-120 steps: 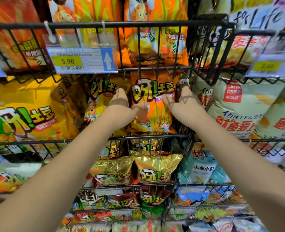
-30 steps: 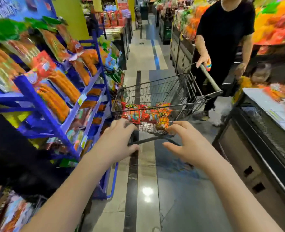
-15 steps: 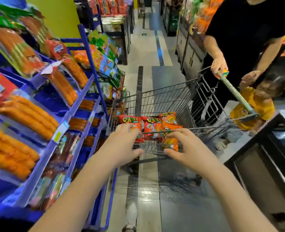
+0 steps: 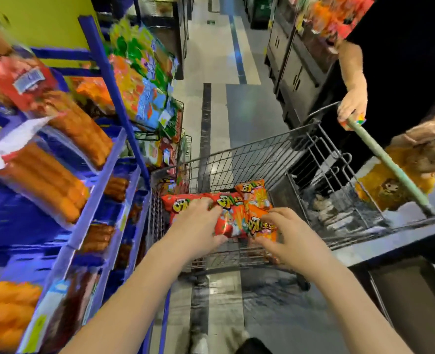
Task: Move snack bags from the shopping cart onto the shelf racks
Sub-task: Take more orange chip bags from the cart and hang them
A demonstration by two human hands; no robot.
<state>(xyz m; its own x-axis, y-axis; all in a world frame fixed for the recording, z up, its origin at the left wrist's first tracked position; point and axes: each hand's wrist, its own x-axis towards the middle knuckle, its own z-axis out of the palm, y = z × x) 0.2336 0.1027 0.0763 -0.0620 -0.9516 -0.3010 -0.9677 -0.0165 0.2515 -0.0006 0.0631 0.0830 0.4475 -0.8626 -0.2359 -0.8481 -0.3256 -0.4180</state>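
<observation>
The wire shopping cart [image 4: 249,146] stands just in front of me with several snack bags in its basket. My left hand [image 4: 196,231] reaches in and grips a red snack bag [image 4: 230,218], fingers over its top and thumb under its near edge. My right hand [image 4: 290,241] pinches an orange snack bag [image 4: 261,224] right beside it. A second orange bag [image 4: 253,194] lies behind these, and another red bag [image 4: 178,204] lies at the left, partly under my left hand. The view is motion-blurred.
A blue shelf rack [image 4: 104,162] with sausage packs runs close along the cart's left side. Another person's hand [image 4: 353,104] holds the cart handle [image 4: 390,164] at the right, with a child in yellow [image 4: 402,175] beside it. A dark counter [image 4: 402,251] sits at the right.
I turned from the snack rack to the cart in the aisle. My hands moved from hovering at the cart's near rim down into the basket and closed on the red and orange bags.
</observation>
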